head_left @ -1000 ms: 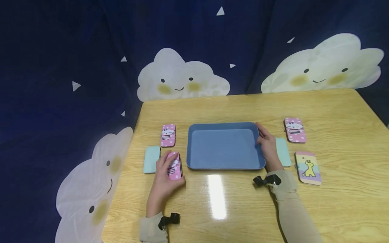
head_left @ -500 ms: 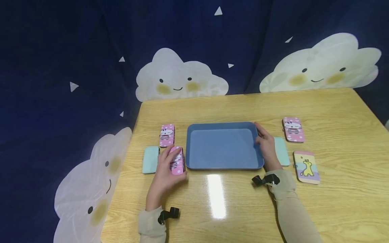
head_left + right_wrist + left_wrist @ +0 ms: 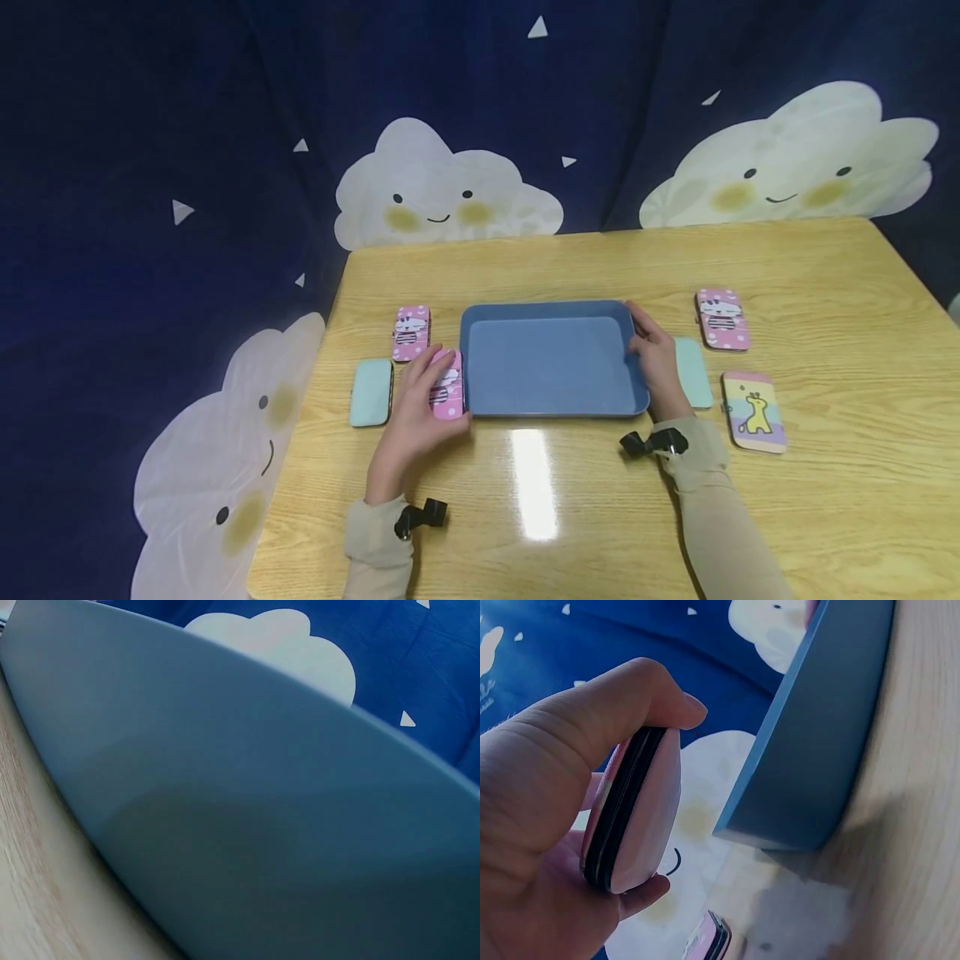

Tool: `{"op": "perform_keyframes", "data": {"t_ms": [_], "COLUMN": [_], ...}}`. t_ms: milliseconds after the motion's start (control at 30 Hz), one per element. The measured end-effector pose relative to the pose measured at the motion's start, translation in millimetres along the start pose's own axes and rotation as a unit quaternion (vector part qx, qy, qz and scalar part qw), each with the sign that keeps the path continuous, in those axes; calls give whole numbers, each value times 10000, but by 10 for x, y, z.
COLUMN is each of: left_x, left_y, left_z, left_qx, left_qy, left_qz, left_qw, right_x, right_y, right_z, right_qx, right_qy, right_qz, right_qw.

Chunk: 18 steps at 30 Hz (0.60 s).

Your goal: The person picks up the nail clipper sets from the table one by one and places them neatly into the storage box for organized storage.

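Note:
My left hand [image 3: 420, 408] holds a small pink hinged case [image 3: 447, 385] with a cartoon animal on its lid, beside the blue tray's left wall. In the left wrist view the thumb is at one end of this case [image 3: 641, 817] and fingertips at the other; it is raised off the table, apart from the tray [image 3: 810, 742]. My right hand [image 3: 656, 362] grips the right wall of the shallow blue tray [image 3: 555, 414], thumb over the rim. In the right wrist view the tray's outer wall [image 3: 225, 772] fills most of the picture and the hand is not seen.
Left of the tray lie another pink case [image 3: 412, 333] and a mint case [image 3: 371, 392]. Right of it lie a mint case [image 3: 693, 373], partly behind the right hand, a pink case [image 3: 723, 319] and a striped giraffe case [image 3: 753, 412]. A dark blue cloth hangs behind the wooden table [image 3: 585, 517].
My left hand has carried the pink case up and to the right, from beside the mint case to the tray's left edge. The right hand has stayed on the tray.

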<state>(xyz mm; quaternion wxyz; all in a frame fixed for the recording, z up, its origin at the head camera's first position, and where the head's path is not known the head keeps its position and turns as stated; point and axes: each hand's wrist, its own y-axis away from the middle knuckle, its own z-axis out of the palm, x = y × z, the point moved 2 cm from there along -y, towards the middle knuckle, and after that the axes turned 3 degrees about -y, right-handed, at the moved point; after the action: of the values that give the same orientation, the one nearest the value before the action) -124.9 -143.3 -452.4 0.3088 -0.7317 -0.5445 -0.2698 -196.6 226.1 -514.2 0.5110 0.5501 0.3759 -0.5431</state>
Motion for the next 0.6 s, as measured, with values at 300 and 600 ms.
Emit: {"op": "perform_keyframes", "data": {"t_ms": [300,600], "left_x": [77,131], "left_y": [-82,-137], "left_z": [42,82], "left_qx": [-245,-207], "left_qy": [97,64], "left_qz": [263,365], "left_qw": [9993,9991], "right_x": [5,0], "right_y": [8,4], "right_z": [2,3], "right_qx": [-35,-48], "right_qy": [70,74], "right_qz": [-33,-53], "right_qw": [10000,9999]}}
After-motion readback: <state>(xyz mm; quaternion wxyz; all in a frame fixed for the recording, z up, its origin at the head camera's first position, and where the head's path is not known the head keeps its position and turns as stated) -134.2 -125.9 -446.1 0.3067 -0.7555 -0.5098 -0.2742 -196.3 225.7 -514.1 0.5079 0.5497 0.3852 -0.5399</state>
